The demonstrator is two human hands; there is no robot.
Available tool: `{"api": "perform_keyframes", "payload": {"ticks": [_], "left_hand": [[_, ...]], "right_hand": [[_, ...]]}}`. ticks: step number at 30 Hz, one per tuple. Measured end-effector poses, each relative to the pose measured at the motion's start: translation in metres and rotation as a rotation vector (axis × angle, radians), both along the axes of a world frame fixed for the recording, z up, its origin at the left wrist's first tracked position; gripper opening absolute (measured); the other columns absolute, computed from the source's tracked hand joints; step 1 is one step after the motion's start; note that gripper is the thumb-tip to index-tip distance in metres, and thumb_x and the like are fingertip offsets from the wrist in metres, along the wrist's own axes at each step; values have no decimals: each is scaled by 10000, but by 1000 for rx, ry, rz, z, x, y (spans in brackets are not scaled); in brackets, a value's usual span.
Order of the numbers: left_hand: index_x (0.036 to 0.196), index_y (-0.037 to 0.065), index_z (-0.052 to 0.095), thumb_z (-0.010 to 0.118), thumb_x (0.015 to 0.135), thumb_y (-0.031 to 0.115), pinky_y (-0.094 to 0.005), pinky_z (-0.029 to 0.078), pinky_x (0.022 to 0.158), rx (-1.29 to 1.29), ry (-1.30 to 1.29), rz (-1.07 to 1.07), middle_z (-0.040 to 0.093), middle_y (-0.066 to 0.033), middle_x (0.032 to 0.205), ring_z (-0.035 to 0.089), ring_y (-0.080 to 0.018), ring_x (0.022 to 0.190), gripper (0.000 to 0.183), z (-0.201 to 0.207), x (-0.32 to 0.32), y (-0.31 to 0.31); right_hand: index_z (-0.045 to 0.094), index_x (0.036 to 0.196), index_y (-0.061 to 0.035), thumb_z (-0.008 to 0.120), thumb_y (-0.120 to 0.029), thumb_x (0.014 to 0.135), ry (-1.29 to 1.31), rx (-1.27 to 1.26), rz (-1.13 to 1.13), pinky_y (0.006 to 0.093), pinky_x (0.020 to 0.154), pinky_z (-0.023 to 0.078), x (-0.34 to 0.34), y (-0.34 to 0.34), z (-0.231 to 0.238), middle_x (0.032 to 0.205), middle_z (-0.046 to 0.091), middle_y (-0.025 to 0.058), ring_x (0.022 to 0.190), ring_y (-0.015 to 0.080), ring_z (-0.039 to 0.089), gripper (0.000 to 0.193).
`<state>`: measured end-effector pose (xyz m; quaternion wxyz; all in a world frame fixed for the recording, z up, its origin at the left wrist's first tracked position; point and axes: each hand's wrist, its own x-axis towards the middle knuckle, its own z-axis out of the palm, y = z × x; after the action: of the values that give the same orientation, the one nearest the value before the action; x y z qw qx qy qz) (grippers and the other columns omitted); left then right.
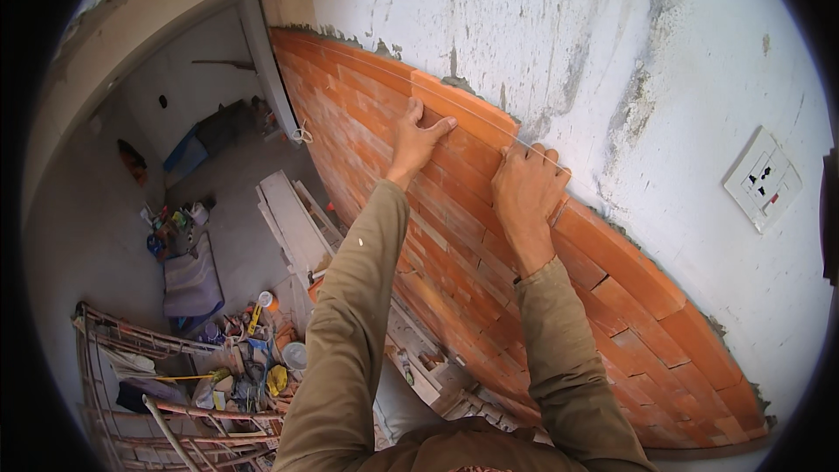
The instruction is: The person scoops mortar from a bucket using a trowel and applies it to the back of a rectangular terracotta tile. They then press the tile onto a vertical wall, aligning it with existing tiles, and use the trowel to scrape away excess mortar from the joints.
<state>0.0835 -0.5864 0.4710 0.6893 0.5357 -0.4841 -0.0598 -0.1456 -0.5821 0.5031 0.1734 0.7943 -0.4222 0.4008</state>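
My left hand (417, 142) presses on the orange brick facing, its thumb and a finger spread near the lower edge of a top-row brick tile (463, 107). Just to the right, my right hand (530, 197) curls its fingers over the upper edge of the top row. It grips a brick tile (563, 182), mostly covered by the hand. A thin string (489, 118) stretches along the top row and passes by my right fingers. More brick tiles (620, 253) continue the row down to the right. Grey mortar (458, 83) shows behind the upper edge.
White scuffed wall rises above the bricks, with a socket plate (763, 178) at right. Planks (301, 223) lie below on the left. Metal scaffold frames (166, 411), buckets (294, 355) and scattered tools stand at lower left. A doorway opens beyond.
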Motion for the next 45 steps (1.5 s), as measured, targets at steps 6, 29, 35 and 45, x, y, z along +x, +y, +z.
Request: {"api": "perform_keyframes", "payload": {"ticks": [6,29,35,45], "left_hand": [[1408,-254,287,822,830,281,-357,247,1201,57,-59,37,164,-384,1575,210,-355,1508,952,2,-5,7],[1450,-122,394,555,998,200,-397,227,1214,125,-202,209,286,-333,1561,270,-412,1485,578,-22,-62,21],[1481,-139,311,546,1003,209,-411,223,1217,86,-239,221,240,-325,1585,237,-406,1498,637,-13,-60,18],[1481,-145,306,546,1014,242,-369,236,1211,150,-231,170,240,-310,1593,229,-347,1513,652,-6,-56,24]], "right_hand": [[661,1300,-114,555,-258,983,14,-31,-26,488,847,377,1,-2,-3,955,671,67,979,239,563,363],[660,1296,-122,571,-267,969,5,-61,-36,490,797,406,1,-5,-3,930,653,49,933,237,571,369],[655,1293,-133,559,-272,983,42,24,-18,502,818,411,0,0,3,981,671,68,972,245,586,353],[625,1339,-148,532,-276,1003,28,35,-17,512,830,398,0,-3,0,1008,669,78,1000,253,582,371]]}}
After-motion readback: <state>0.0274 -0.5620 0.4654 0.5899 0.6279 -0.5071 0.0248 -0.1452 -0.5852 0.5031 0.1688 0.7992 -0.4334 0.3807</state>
